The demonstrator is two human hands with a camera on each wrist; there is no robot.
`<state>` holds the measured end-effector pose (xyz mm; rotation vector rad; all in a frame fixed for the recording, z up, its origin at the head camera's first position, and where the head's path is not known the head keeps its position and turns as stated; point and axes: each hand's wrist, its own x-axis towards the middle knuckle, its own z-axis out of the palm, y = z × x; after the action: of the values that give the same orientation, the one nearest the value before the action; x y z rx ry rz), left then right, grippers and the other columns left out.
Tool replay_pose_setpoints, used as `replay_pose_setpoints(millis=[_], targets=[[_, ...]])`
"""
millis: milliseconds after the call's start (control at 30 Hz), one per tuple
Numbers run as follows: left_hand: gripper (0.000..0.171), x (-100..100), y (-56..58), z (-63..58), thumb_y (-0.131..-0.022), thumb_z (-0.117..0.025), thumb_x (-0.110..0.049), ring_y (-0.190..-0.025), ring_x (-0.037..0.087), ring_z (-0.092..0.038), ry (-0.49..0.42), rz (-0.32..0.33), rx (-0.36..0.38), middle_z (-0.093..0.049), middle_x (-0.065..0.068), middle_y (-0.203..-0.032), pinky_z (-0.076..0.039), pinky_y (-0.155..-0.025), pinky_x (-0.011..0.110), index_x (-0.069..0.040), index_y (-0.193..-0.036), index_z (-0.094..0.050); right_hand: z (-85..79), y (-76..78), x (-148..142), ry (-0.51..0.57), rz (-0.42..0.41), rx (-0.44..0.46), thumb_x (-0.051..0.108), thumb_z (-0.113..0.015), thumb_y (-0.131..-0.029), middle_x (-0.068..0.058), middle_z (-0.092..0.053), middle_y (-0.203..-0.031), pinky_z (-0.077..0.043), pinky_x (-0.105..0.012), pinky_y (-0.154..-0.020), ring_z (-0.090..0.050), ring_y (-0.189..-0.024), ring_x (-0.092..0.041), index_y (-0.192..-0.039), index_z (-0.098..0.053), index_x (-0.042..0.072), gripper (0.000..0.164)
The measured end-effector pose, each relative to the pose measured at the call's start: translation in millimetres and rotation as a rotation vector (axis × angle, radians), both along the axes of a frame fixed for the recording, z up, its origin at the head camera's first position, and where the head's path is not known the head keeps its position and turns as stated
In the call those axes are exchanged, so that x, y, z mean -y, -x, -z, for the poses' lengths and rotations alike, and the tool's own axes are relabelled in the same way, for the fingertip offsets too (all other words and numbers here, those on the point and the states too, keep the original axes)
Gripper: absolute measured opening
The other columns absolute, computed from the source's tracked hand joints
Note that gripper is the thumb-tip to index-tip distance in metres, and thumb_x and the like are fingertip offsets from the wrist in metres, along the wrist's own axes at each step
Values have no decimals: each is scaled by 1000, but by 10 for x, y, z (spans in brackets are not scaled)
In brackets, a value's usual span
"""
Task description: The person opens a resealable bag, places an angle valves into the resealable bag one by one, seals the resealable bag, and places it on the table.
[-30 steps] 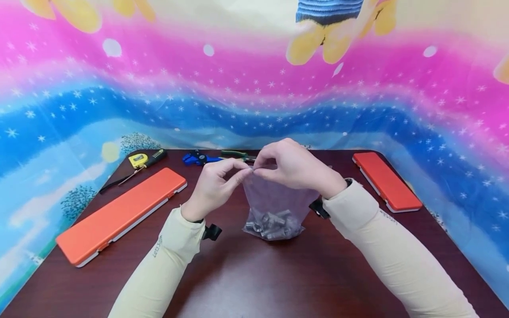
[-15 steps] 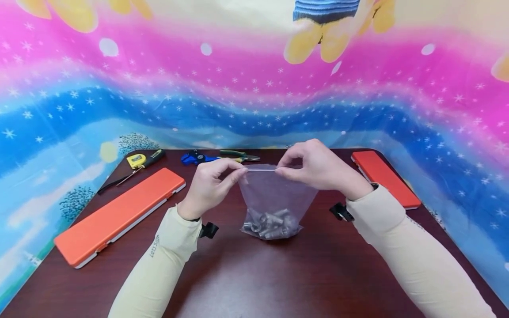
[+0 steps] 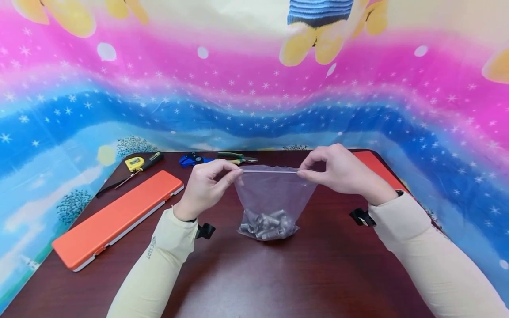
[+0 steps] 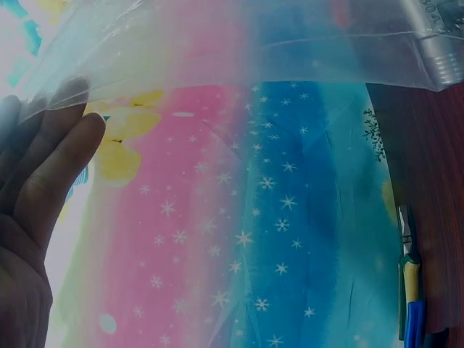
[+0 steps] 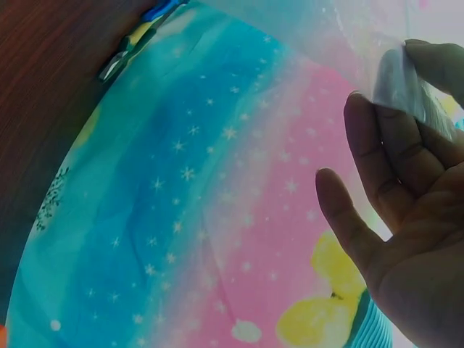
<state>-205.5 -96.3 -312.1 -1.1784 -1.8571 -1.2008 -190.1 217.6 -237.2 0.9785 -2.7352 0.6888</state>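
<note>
A clear zip-lock bag (image 3: 274,190) stands upright at the middle of the table, with several grey metal cylinder-shaped pieces (image 3: 268,225) gathered at its bottom. My left hand (image 3: 208,185) pinches the left end of its top edge between thumb and forefinger. At the opposite end, my right hand (image 3: 338,172) pinches the same seal strip, which is stretched straight between the two hands. In the left wrist view the bag's film (image 4: 290,51) runs across the top. The right wrist view has the bag's corner (image 5: 399,80) between the thumb and fingers.
A long orange case (image 3: 119,218) lies at left; another orange case (image 3: 377,170) is partly behind my right hand. Along the back are a yellow tape measure (image 3: 135,163), a screwdriver (image 3: 151,160), a blue tool (image 3: 195,159) and green-handled pliers (image 3: 234,156). A printed cloth (image 3: 254,88) hangs behind.
My right hand has slid rightward along the bag's top edge, away from my left hand. My left hand has kept its pinch at the left end.
</note>
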Motion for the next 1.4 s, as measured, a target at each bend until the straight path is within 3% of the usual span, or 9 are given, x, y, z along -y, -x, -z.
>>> replay_pose_setpoints(millis=[100, 433, 567, 667, 833, 1100, 1233, 1300, 1400], targets=[[7, 7, -2, -1, -95, -68, -11, -73, 9, -68, 2, 3, 5, -72, 0, -80, -47, -60, 21, -5, -94, -72, 7, -18, -66, -15, 22, 9, 24, -76, -90, 9, -70, -91, -48, -36, -69, -58, -79, -12, -96, -77, 19, 8], [18, 15, 1, 7, -86, -70, 10, -69, 9, -67, -11, 2, 28, -71, 0, -76, -34, -49, 20, -7, -92, -72, 53, -89, -301, -34, 72, -25, 32, -73, -92, 10, -68, -90, -44, -33, -61, -49, -63, -12, -97, -75, 23, 11], [13, 8, -22, 5, -88, -69, 7, -68, 11, -68, -32, 23, 64, -70, 2, -76, -44, -52, 20, -5, -92, -71, 117, -118, -323, 31, 109, -37, 36, -71, -93, 10, -67, -87, -42, -32, -55, -42, -51, -11, -98, -74, 25, 13], [9, -4, -61, -16, -91, -67, 5, -67, 13, -69, -71, 67, 116, -69, 4, -76, -55, -58, 26, -2, -94, -71, 190, -154, -304, 147, 137, -48, 34, -71, -93, 11, -67, -82, -42, -30, -53, -47, -51, -11, -97, -74, 25, 10], [13, -20, -205, -121, -91, -66, 8, -64, 15, -69, -120, 103, 165, -69, 5, -76, -58, -60, 32, -3, -97, -71, 239, -285, -263, 363, 155, -75, 21, -76, -89, 11, -71, -80, -43, -26, -54, -59, -61, -12, -95, -75, 23, 6], [5, 61, -624, -402, -93, -65, 3, -59, 19, -66, -143, 182, 229, -67, 7, -72, -58, -58, 36, 2, -95, -69, 16, -685, -168, 505, 90, -102, 5, -77, -85, 3, -73, -77, -51, -21, -62, -70, -70, -12, -94, -76, 15, 14], [6, 99, -729, -480, -94, -63, 4, -58, 23, -66, -134, 194, 349, -66, 10, -71, -58, -57, 40, 0, -96, -68, -56, -770, -140, 532, 85, -14, 5, -77, -86, -3, -73, -76, -56, -24, -69, -72, -69, -17, -95, -76, 10, 10], [5, 109, -685, -434, -95, -64, -1, -59, 25, -66, -114, 159, 457, -66, 10, -71, -59, -58, 41, -3, -97, -68, -4, -706, -133, 522, 116, 50, 11, -77, -88, -3, -73, -77, -57, -25, -70, -72, -70, -18, -96, -75, 9, 9], [9, 112, -511, -255, -97, -66, -15, -62, 28, -68, -67, 74, 645, -67, 11, -74, -59, -59, 42, -6, -96, -68, 217, -485, -129, 473, 177, 112, 22, -76, -89, -1, -73, -77, -57, -25, -69, -72, -70, -16, -97, -75, 10, 14]])
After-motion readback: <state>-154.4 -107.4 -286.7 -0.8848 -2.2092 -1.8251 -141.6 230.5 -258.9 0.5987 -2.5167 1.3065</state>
